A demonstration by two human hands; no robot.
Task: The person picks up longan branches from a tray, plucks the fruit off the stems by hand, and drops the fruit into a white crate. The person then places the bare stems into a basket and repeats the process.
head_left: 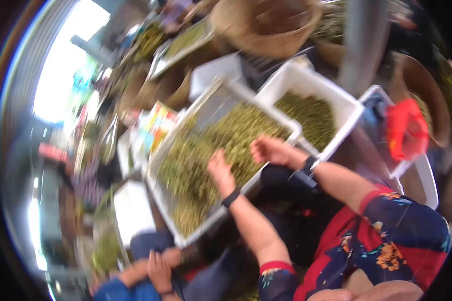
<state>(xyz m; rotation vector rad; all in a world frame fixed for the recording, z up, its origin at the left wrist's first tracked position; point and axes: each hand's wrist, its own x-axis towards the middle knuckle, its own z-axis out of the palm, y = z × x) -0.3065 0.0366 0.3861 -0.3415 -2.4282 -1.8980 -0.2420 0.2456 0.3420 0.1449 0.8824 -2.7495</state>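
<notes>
A wide white-rimmed tray (158, 210) holds a spread of small yellow-green plant pieces (221, 140), too blurred to name more exactly. Over the middle of this heap is my left hand (219, 169), with a dark band at the wrist and its fingers curled together. My right hand (272, 151) is at the tray's right side, closed like a fist or pinch, also with a dark wristband. Whatever either hand holds is hidden or too small to make out. Both hands are close above the pieces; contact cannot be told.
Behind the tray stands a white foam box (344, 108) of darker green pieces. A grey post (364, 45) rises beyond it, near a large woven basket (266, 27). A red plastic bag (407, 130) hangs at right. Another person's hands (160, 268) are at lower left.
</notes>
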